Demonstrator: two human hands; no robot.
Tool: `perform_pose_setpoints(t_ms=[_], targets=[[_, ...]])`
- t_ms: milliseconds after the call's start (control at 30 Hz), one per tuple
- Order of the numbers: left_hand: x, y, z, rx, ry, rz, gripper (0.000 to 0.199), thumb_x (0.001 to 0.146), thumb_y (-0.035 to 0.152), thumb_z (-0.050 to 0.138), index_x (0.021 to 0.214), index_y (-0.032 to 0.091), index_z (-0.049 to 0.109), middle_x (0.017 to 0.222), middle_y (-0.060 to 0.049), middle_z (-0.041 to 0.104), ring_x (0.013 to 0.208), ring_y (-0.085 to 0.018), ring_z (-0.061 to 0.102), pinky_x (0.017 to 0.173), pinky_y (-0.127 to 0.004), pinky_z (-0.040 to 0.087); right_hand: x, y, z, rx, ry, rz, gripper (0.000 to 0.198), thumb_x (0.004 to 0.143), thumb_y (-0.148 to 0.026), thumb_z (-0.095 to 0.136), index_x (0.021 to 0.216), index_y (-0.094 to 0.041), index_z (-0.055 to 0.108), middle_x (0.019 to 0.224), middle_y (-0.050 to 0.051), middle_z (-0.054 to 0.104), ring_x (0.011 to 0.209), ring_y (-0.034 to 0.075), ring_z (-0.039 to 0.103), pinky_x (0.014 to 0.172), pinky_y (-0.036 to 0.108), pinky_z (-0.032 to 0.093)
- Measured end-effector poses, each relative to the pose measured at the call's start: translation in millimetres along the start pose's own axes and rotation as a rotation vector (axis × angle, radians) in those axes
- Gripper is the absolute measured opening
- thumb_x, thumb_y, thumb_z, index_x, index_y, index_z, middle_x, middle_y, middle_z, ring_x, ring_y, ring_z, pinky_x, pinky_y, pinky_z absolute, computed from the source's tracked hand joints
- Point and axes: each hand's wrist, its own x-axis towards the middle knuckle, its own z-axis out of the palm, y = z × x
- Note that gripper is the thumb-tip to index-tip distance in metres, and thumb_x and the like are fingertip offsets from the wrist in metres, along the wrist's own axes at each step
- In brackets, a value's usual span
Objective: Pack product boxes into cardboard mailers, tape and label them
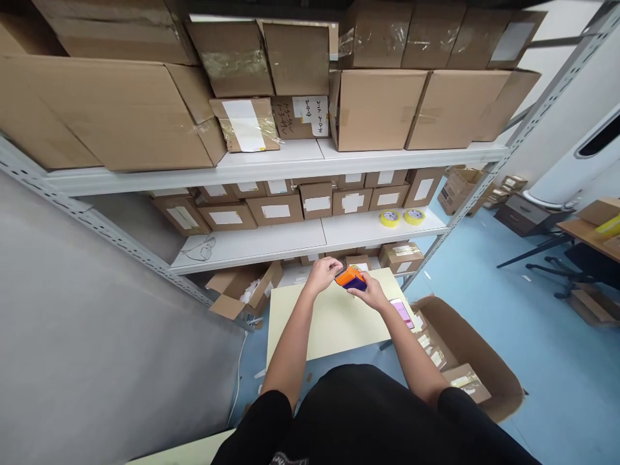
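Observation:
My right hand [372, 292] is wrapped round an orange and dark blue tape dispenser [351, 278], held above the pale yellow table [334, 326]. My left hand [323, 274] is at the dispenser's dark front end, its fingers pinched together. What lies between those fingertips, if anything, is too small to make out. Part of a tape roll [359, 267] shows just behind the dispenser. A phone [402, 313] with a lit pinkish screen rests at the table's right edge, near my right forearm.
Metal shelving [271, 168] full of cardboard boxes stands ahead. Two yellow tape rolls [390, 218] lie on its middle shelf. An open carton [242, 287] is left of the table. At the right, a large carton [484, 342] holds smaller boxes. A grey wall [97, 290] closes the left side.

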Motion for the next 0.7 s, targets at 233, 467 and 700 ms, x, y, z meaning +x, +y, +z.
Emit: perform_pose_setpoints(t_ms=[233,467,700], targets=[[-4.2,11.1,-15.3,0.156,0.233,0.173,0.024,0.098,0.015,0.056,0.090,0.021,0.078,0.093,-0.006,0.076,0.094,-0.022,0.069,0.090,-0.035,0.054,9.0,-9.5,-20.2,0.017,-0.024,0.035,0.054,0.079,-0.064,0.080,0.110,-0.022,0.067,0.100,0.007,0.076,0.086,0.027,0.070,0.078,0.038,0.056],[-9.5,28.9,-39.4,0.192,0.154,0.333,0.025,0.105,0.027,0.056,0.109,0.025,0.080,0.105,-0.005,0.078,0.100,-0.021,0.072,0.092,-0.034,0.059,12.1,-14.9,-11.7,0.096,0.070,0.123,0.055,0.080,-0.063,0.080,0.114,-0.022,0.065,0.099,0.006,0.076,0.086,0.026,0.070,0.079,0.038,0.056],[-47.7,12.0,-22.7,0.252,0.587,0.377,0.052,0.102,0.037,0.063,0.153,0.028,0.055,0.162,-0.017,0.049,0.116,-0.027,0.073,0.091,-0.039,0.064,28.7,-16.6,9.3,0.042,0.183,0.040,0.054,0.093,-0.060,0.067,0.131,-0.022,0.060,0.120,0.013,0.072,0.103,0.030,0.068,0.094,0.046,0.056]])
